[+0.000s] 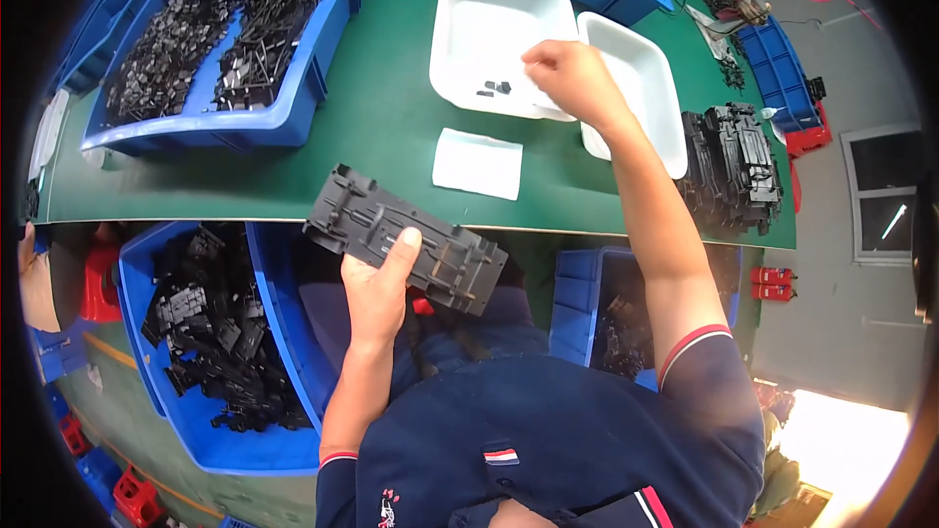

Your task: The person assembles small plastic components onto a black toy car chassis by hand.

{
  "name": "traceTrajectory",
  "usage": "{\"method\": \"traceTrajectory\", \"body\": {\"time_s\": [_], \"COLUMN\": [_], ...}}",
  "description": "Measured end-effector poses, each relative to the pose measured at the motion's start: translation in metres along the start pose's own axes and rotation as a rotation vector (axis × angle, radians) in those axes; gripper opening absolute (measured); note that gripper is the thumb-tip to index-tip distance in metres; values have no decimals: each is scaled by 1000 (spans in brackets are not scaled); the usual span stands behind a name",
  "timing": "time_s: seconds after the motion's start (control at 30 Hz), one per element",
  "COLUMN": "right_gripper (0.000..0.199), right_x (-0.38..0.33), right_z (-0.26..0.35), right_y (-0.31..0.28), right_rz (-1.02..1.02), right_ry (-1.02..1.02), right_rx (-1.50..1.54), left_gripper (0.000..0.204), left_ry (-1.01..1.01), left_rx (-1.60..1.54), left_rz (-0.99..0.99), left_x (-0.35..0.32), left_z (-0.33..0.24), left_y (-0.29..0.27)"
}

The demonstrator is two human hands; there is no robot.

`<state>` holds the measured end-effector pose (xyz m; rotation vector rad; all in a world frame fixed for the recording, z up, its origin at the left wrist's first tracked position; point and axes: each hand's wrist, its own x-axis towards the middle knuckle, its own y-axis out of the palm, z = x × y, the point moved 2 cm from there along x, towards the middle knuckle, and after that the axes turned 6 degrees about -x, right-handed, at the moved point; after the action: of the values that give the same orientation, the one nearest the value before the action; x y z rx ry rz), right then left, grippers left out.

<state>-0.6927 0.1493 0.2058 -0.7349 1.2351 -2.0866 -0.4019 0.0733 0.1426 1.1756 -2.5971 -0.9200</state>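
Observation:
A long black plastic molded part [409, 240] is held tilted in front of the table's near edge. My left hand [381, 288] grips it from below, the thumb lying across its upper face. Over the right side of a white tray [450, 78] is my right hand [572, 78], its fingers curled together; anything between them is hidden. A few small black pieces [497, 88] lie on the tray's floor, left of that hand. A second white tray [665, 127] stands just right of it, partly behind my right forearm. A white sheet of paper [477, 164] lies on the table before the first tray.
On the green table [381, 68], a blue bin [284, 122] of small black parts stands left. Stacked black molded parts [743, 166] sit at the right edge. Below the edge are a blue bin [230, 455] of black parts at left and another blue bin [577, 303] at right.

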Motion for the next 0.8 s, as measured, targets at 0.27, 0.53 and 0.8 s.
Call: {"method": "traceTrajectory", "body": {"time_s": [0.27,0.53,0.8], "right_gripper": [23,17,17], "right_x": [35,15,-104], "right_z": [-17,-15,1], "right_y": [35,-3,-2], "right_rz": [239,-18,-111], "right_ry": [-128,37,338], "right_rx": [-256,303,1085], "left_gripper": [27,24,22], "left_ry": [4,-63,-47], "left_rx": [54,-66,21], "left_rz": [-26,50,90], "left_x": [9,15,11], "left_z": [5,14,21], "left_y": [-3,-10,-4]}}
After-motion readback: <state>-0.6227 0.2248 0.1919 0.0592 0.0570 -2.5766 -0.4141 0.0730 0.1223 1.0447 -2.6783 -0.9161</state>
